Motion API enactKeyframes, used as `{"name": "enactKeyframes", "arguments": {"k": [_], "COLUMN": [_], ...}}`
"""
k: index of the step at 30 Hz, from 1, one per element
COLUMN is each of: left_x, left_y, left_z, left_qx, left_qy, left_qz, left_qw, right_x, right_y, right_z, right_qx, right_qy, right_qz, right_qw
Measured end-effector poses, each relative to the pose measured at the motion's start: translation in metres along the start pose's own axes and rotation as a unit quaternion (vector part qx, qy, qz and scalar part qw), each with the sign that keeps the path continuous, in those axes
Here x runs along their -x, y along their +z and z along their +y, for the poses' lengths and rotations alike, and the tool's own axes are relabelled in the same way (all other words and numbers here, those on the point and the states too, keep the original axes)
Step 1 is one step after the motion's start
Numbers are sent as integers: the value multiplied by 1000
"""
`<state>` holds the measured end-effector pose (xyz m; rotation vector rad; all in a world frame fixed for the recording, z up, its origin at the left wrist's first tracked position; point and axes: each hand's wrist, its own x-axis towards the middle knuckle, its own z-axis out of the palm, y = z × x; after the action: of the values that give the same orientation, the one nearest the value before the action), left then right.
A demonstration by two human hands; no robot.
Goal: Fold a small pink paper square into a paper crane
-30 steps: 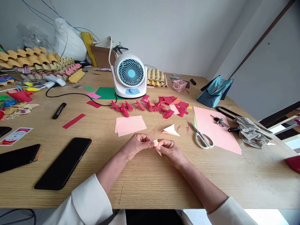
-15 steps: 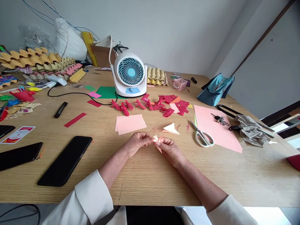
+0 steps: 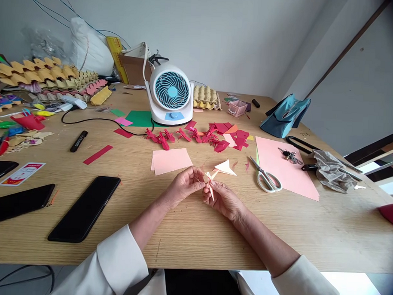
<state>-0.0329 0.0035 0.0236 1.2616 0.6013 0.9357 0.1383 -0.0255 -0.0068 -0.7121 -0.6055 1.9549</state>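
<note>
Between my hands is a small folded piece of pale pink paper (image 3: 211,187), with narrow points sticking up and down. My left hand (image 3: 186,185) pinches its left side with thumb and fingers. My right hand (image 3: 225,199) grips it from the right, partly covering it. Just beyond my right hand lies another folded paper (image 3: 226,167) with pointed ends. Flat pink paper rectangles (image 3: 172,161) rest past my left hand. White-handled scissors (image 3: 269,181) lie to the right, blades pointing away and slightly apart.
A white fan (image 3: 171,95) stands at the back, with folded red paper pieces (image 3: 163,140) in front. Large pink sheets (image 3: 286,168) with keys (image 3: 291,157) lie right. Black phones (image 3: 85,208) lie left. A blue bag (image 3: 285,116) is back right; egg trays (image 3: 40,77) are stacked back left.
The folded paper has been turned, so its long point now hangs down more steeply. My left hand has shifted slightly right and its fingers have curled in. The view moved a little.
</note>
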Motion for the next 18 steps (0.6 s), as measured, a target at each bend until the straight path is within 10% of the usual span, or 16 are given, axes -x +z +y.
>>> {"name": "enactKeyframes", "arguments": {"k": [18], "left_x": [9], "left_y": [16], "left_z": [-7], "left_qx": [12], "left_qy": [-26], "left_qz": [-11], "left_qw": [1000], "right_x": [-2], "right_y": [-4], "right_z": [12], "right_qx": [-17], "right_qy": [45], "right_qz": [-73], "right_qw": [996]}}
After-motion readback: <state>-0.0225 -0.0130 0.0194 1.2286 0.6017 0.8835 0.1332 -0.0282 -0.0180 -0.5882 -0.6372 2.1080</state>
